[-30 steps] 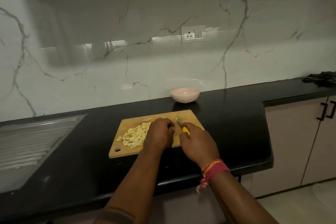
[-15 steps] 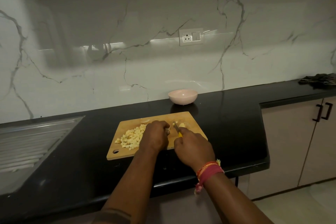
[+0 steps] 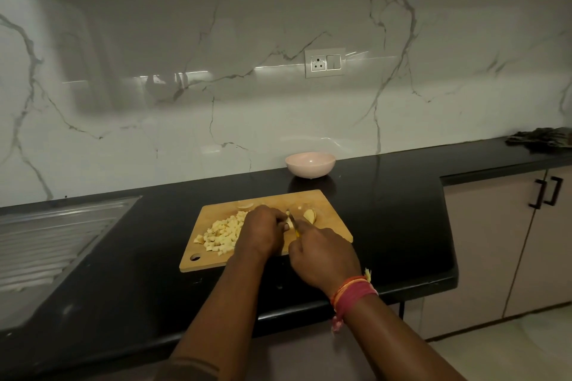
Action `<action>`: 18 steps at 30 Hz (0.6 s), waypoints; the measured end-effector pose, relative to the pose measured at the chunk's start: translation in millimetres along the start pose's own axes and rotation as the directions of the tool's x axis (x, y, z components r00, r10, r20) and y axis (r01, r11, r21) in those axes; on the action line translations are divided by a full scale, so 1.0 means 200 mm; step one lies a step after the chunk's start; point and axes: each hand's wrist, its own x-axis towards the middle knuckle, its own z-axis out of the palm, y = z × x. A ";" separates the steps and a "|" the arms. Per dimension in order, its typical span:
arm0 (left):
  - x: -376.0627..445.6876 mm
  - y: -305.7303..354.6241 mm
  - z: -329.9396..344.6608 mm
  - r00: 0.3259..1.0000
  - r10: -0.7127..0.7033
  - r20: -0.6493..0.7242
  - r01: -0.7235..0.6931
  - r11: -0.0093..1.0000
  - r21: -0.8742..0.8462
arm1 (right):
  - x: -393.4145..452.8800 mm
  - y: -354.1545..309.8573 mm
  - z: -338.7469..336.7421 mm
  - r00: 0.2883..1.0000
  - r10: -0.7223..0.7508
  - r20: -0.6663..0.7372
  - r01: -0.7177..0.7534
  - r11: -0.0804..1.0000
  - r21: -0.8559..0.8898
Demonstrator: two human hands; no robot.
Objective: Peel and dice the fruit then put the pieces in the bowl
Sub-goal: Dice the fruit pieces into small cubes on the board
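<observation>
Black stone bench [image 3: 387, 226] under a marble wall carried one wooden cutting board [image 3: 328, 210], with one empty pink bowl [image 3: 310, 164] at its 12 o'clock. The left hand [image 3: 263, 233] curled over a small fruit piece [image 3: 289, 222] at mid-board while the right hand [image 3: 322, 257] gripped one yellow-handled knife [image 3: 293, 221]. That pale flesh looked light, soft and slippery, best pinned from above near the blade; one heap of dice [image 3: 224, 230] lay at 9 o'clock, one uncut wedge [image 3: 309, 215] at 2.
</observation>
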 end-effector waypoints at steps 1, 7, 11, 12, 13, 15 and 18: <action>0.00 0.00 0.00 1.000 -0.007 0.000 0.007 1.000 -0.005 | 0.00 0.00 0.00 1.000 -0.012 0.004 0.012 1.000 -0.002; 0.00 0.01 0.00 1.000 -0.022 -0.006 0.022 1.000 -0.012 | 0.00 -0.04 0.00 0.999 -0.041 0.036 0.044 0.995 -0.087; -0.01 0.02 0.00 0.998 -0.056 0.016 0.056 0.998 0.016 | 0.00 -0.04 0.00 0.998 -0.049 0.049 0.054 0.993 -0.101; -0.01 0.02 0.00 0.998 -0.062 0.013 0.062 0.998 0.015 | -0.01 -0.05 0.00 0.998 -0.051 0.047 0.055 0.994 -0.098; -0.02 0.02 0.00 0.998 -0.065 0.011 0.065 0.998 0.007 | -0.02 -0.04 0.00 0.998 -0.053 0.043 0.057 0.994 -0.094; -0.02 0.03 0.00 0.997 -0.070 0.016 0.070 0.998 -0.003 | -0.04 -0.04 0.00 0.998 -0.050 0.025 0.052 0.995 -0.085; -0.02 0.05 0.00 0.996 -0.086 0.020 0.086 0.996 0.011 | -0.10 -0.04 0.00 0.999 -0.053 0.000 0.053 0.993 -0.106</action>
